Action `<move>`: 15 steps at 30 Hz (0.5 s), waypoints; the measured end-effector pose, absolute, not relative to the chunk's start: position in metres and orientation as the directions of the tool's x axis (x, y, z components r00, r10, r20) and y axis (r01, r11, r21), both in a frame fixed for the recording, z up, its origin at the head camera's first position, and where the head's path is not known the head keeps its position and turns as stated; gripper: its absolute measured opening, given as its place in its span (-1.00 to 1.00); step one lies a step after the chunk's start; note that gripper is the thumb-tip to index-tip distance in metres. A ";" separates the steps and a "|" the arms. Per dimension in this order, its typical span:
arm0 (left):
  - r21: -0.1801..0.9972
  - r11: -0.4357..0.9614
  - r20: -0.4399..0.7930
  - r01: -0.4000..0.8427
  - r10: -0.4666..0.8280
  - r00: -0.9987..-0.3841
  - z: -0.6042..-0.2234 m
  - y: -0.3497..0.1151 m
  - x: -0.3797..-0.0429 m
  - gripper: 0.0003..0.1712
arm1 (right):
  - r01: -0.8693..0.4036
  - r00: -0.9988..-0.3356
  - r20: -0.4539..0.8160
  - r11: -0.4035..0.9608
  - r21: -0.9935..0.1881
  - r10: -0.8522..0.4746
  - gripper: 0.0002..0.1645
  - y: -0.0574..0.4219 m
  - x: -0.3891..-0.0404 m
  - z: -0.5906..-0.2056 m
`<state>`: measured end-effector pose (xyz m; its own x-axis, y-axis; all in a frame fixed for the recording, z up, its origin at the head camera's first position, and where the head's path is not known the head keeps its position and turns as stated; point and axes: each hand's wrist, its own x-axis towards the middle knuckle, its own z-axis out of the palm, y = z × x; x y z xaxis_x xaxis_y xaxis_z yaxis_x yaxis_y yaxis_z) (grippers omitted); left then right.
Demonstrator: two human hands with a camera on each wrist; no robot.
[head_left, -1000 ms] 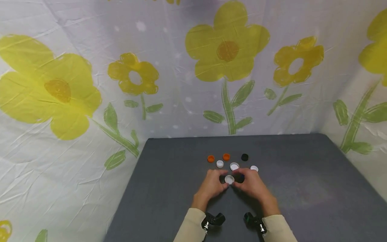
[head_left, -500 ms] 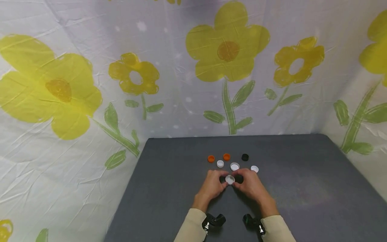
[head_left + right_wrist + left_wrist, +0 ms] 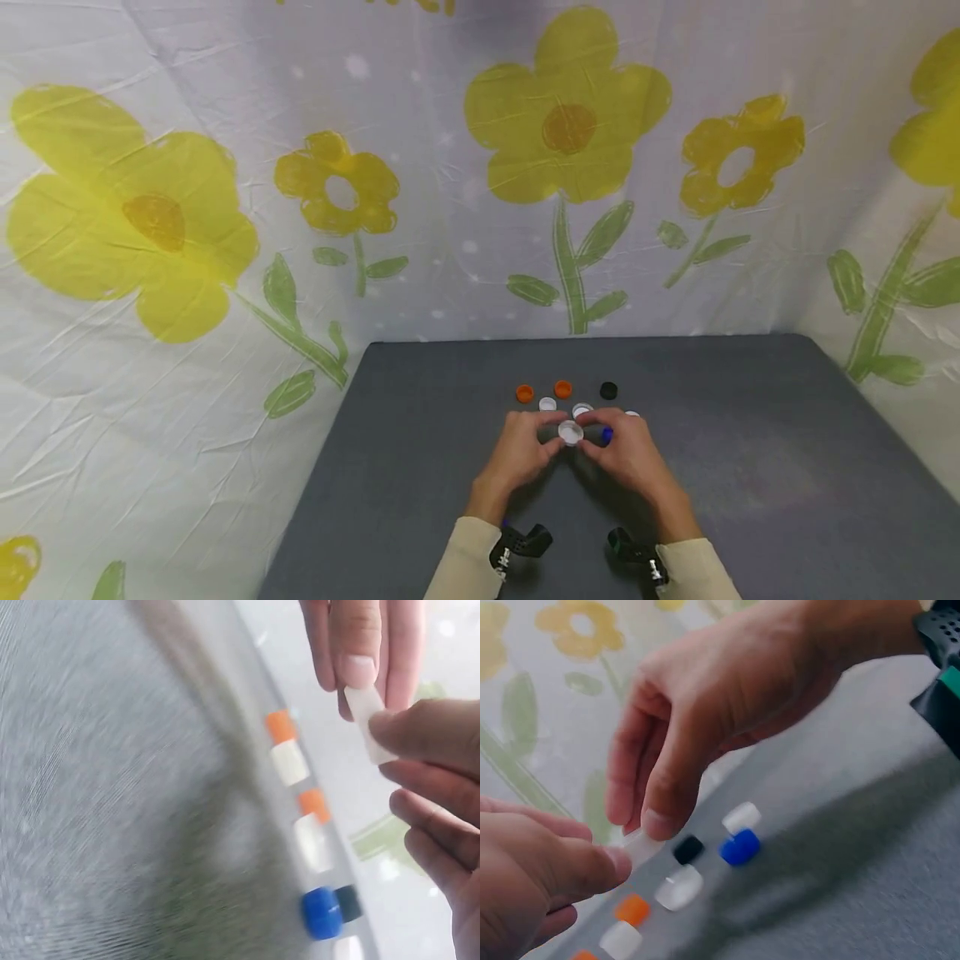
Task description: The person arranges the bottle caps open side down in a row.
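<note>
In the head view a round white bottle cap (image 3: 571, 433) is held between my two hands, its hollow side facing the camera. My left hand (image 3: 516, 446) pinches its left edge with thumb and fingers, while my right hand (image 3: 628, 446) pinches the opposite edge. Both wrist views show the cap (image 3: 366, 724) nearly edge-on, raised above the table, thumbs on the near side. A blue cap (image 3: 607, 435) shows past the right hand's fingers, lying on the table. White caps (image 3: 547, 404) lie just beyond the fingertips, partly covered by the hands in the head view.
Two orange caps (image 3: 562, 389) and a black cap (image 3: 608, 390) lie farther back on the dark grey table (image 3: 420, 467). Behind the table's far edge hangs a white cloth (image 3: 442, 250) printed with yellow flowers. Dark devices (image 3: 528, 542) are strapped at both wrists.
Both hands have risen slightly with the white cap between them, moving up in the head view. They now cover more of the white caps behind, and the blue cap shows more.
</note>
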<state>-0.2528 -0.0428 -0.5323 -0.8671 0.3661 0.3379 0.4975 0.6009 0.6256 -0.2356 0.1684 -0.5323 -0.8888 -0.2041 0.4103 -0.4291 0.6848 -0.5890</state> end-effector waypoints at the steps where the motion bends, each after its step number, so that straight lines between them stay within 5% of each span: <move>1: 0.638 0.590 0.339 0.495 0.361 -0.868 -0.528 -0.044 -0.251 -0.59 | -0.429 -0.889 0.415 0.675 -0.600 -0.195 -0.64 0.168 -0.234 -0.529; 15: 0.692 0.443 0.476 0.569 0.312 -0.822 -0.486 -0.059 -0.230 -0.55 | -0.439 -0.886 0.439 0.569 -0.695 -0.148 -0.63 0.165 -0.212 -0.488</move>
